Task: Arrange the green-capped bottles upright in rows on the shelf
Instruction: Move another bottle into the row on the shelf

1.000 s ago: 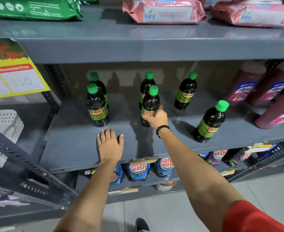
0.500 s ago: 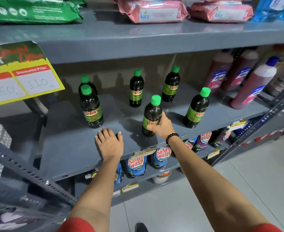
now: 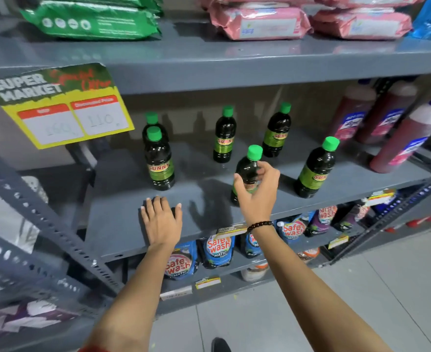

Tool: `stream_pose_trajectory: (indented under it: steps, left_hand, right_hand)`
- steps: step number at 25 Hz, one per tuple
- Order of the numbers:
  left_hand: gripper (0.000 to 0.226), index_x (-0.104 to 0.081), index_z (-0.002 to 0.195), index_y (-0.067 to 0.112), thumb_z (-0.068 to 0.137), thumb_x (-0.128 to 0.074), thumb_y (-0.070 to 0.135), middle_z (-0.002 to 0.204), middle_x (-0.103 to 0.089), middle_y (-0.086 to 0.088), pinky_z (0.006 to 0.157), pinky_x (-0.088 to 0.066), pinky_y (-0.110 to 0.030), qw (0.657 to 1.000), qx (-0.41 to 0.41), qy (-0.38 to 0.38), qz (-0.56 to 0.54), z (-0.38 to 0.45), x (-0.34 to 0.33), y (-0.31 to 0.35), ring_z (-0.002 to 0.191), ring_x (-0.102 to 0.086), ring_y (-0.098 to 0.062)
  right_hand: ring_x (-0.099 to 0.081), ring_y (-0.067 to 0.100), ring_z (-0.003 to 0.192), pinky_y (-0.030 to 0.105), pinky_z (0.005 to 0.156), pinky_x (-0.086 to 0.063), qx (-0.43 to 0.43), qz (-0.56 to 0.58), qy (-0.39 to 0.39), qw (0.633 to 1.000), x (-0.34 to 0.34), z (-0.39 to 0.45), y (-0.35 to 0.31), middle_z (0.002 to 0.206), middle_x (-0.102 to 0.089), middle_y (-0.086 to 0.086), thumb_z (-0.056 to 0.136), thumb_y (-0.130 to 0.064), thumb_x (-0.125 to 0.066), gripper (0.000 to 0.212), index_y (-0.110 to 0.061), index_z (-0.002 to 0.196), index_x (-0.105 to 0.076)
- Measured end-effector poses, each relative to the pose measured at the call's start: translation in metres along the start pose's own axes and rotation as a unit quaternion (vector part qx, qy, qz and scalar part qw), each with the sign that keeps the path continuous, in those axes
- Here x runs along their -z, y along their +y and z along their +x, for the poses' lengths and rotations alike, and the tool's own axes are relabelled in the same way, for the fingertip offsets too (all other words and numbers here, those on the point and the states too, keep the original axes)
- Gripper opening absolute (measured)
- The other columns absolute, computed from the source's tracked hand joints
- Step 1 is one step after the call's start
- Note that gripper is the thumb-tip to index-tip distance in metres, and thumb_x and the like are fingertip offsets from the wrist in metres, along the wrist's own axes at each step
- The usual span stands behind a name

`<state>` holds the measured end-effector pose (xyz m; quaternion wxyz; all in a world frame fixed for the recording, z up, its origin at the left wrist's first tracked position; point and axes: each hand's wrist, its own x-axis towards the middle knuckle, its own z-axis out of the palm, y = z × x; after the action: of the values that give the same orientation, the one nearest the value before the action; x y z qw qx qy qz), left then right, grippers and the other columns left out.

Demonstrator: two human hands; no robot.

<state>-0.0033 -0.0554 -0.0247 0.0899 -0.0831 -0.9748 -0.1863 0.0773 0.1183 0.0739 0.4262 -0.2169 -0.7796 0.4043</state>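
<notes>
Here the right hand (image 3: pixel 256 193) is curling loosely round the front bottle (image 3: pixel 247 174), fingers spread, not clamped. Full and slick (likely top-heavy), it is asking for a mid-body hold below the cap. The left hand (image 3: pixel 161 221) is lying flat, holding nothing.

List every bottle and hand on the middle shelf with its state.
front-left bottle: upright
back-left bottle: upright, mostly hidden
back-middle bottle: upright
back-right bottle: upright
front-middle bottle: upright
front-right bottle: upright
right hand: open around front-middle bottle
left hand: flat on shelf

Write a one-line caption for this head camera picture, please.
Right hand at a green-capped bottle on the grey shelf; left hand flat beside it.
</notes>
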Motion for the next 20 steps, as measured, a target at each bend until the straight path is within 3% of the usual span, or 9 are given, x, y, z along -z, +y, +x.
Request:
stream_pose_trajectory:
  steps: [2, 4, 9, 14, 20]
  left_hand:
    - [0.054, -0.053, 0.116, -0.010, 0.089, -0.040, 0.036, 0.122, -0.056, -0.030, 0.102, -0.030, -0.060, 1.000, 0.021, 0.009, 0.008, -0.002, 0.009, -0.026, 0.122, -0.043, -0.047]
    - [0.050, -0.051, 0.119, -0.010, 0.092, -0.048, 0.032, 0.126, -0.054, -0.031, 0.104, -0.029, -0.060, 0.999, 0.038, 0.016, 0.016, -0.001, 0.017, -0.048, 0.124, -0.040, -0.048]
    - [0.055, -0.042, 0.131, -0.005, 0.093, -0.047, 0.034, 0.140, -0.043, -0.025, 0.111, -0.019, -0.056, 0.997, 0.066, -0.012, 0.039, 0.002, 0.026, -0.075, 0.134, -0.027, -0.044]
    - [0.058, -0.037, 0.135, 0.003, 0.092, -0.044, 0.041, 0.143, -0.042, -0.018, 0.112, -0.019, -0.051, 0.996, 0.067, -0.019, 0.048, 0.004, 0.023, -0.079, 0.136, -0.026, -0.037]
    - [0.056, -0.034, 0.137, 0.004, 0.093, -0.039, 0.039, 0.145, -0.038, -0.016, 0.114, -0.016, -0.050, 0.996, 0.071, -0.022, 0.042, 0.004, 0.025, -0.076, 0.137, -0.024, -0.035]
  right_hand:
    - [-0.048, 0.019, 0.084, 0.038, 0.077, -0.047, 0.048, 0.027, -0.037, 0.998, -0.022, -0.007, -0.022, 0.093, -0.043, 0.001, 0.079, -0.014, -0.069, 0.036, -0.001, 0.109, -0.053]
    - [-0.048, 0.016, 0.088, 0.036, 0.079, -0.046, 0.043, 0.035, -0.116, 0.992, -0.051, -0.010, -0.038, 0.096, -0.049, 0.007, 0.082, -0.015, -0.066, 0.036, -0.001, 0.112, -0.052]
    - [-0.045, 0.036, 0.120, 0.039, 0.099, -0.038, -0.009, -0.042, -0.287, 0.957, -0.135, -0.007, -0.070, 0.124, -0.050, 0.024, 0.082, -0.018, -0.067, 0.052, 0.007, 0.123, -0.046]
    - [-0.047, 0.033, 0.126, 0.034, 0.103, -0.040, -0.126, -0.020, -0.327, 0.936, -0.171, 0.011, -0.079, 0.136, -0.047, 0.019, 0.074, -0.021, -0.075, 0.075, -0.001, 0.134, -0.035]
    - [-0.063, 0.033, 0.106, 0.037, 0.088, -0.053, -0.108, -0.044, -0.337, 0.934, -0.156, 0.010, -0.075, 0.114, -0.067, 0.015, 0.069, -0.024, -0.077, 0.058, -0.004, 0.115, -0.048]
